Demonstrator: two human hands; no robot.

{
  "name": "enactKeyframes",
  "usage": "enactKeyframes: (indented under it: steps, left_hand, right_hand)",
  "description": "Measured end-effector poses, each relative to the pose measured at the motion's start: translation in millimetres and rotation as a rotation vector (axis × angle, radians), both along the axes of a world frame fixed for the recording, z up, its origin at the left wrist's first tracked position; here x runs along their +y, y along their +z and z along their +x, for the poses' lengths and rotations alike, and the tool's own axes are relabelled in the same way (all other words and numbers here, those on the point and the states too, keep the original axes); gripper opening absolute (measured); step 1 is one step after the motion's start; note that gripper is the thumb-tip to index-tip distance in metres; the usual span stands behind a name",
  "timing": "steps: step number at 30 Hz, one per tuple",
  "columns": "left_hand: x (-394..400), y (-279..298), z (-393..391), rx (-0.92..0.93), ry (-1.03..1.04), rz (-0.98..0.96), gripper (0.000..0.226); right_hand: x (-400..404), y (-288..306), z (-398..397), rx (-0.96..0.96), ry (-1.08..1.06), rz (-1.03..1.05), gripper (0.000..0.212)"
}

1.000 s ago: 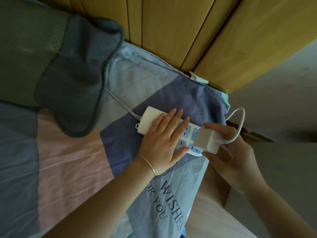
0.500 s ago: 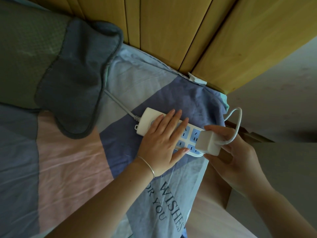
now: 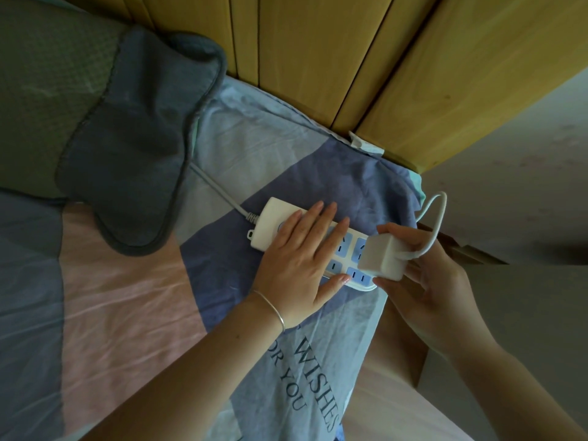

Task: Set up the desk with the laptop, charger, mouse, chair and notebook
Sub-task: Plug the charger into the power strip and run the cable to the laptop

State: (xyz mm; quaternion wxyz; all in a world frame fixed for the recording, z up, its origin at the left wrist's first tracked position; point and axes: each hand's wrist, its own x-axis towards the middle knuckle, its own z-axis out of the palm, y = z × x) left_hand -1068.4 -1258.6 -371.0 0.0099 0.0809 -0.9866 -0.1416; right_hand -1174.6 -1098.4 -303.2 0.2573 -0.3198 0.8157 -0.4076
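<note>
**Charger block now over the end sockets of the power strip**

The left hand [image 3: 299, 265] lies flat, fingers straight and spread a little, pressing down on the white power strip [image 3: 273, 218] that rests on the bed sheet [image 3: 133, 313]. Its thumb sits along the strip's near edge. This hand has not shifted over the last second; it covers the same middle stretch of the strip, with a thin bracelet [image 3: 270, 308] at the wrist.

The right hand [image 3: 426, 281] grips the white charger [image 3: 383, 257] between thumb below and fingers above, curled round the block. Compared with a second ago, the charger has moved slightly inward along the strip and now overlaps the blue sockets at the strip's right end. Whether its prongs are seated in a socket cannot be told from here. The charger's white cable [image 3: 437, 218] loops up and back behind the right hand, much as it did before.

The strip's grey cord [image 3: 219, 189] runs up and left beneath a dark grey pillow [image 3: 133, 148]. A wooden headboard [image 3: 318, 58] stands behind the bed, and the sheet near the left forearm carries printed lettering.
</note>
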Motion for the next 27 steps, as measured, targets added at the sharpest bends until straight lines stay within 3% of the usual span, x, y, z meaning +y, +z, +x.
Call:
enactKeyframes:
  steps: [17,22,25,27]
  left_hand:
    - [2.4,-6.1,-2.5,-0.037,0.003,-0.012,0.069]
    - [2.7,-2.3,-2.6,-0.063,-0.002,-0.014,0.068]
    - [0.9,5.3,-5.1,-0.084,0.000,-0.011,0.068]
    - [0.6,12.2,-6.8,-0.100,0.009,0.023,0.068]
  right_hand:
    - [-5.6,-27.5,-1.1,0.306,0.047,0.144,0.065]
    - [-8.3,-20.4,-2.1,0.310,0.075,0.208,0.063]
    - [-9.2,-7.6,-15.0,0.160,0.115,0.288,0.068]
    - [-9.4,2.9,-26.0,-0.109,0.085,0.215,0.074]
